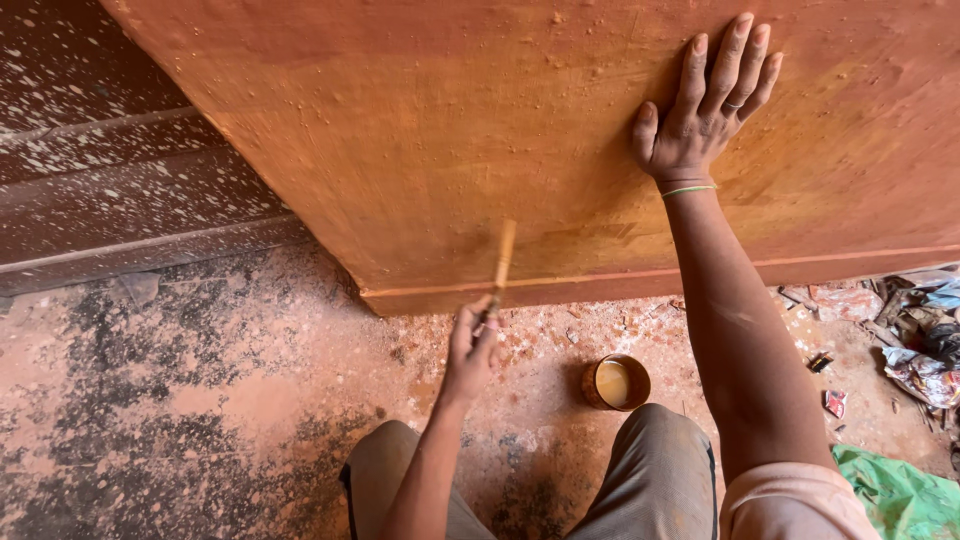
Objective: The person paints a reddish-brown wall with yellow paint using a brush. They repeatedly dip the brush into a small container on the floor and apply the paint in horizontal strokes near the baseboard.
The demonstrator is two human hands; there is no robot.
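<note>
Orange-brown wall (450, 130), low band near the spattered floor (200, 400). Right hand (700, 110) lies flat on the wall, fingers spread wide. Left hand (470, 345) is closed around a brush (503, 262), its tip at the wall's base. A small paint tin (616, 383) stands between the knees.

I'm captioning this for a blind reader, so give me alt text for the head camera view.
A squatting person's left hand holds a brush against an orange-brown wall, while the right hand presses flat on it. A small paint cup sits on the spattered floor between the knees.
</note>
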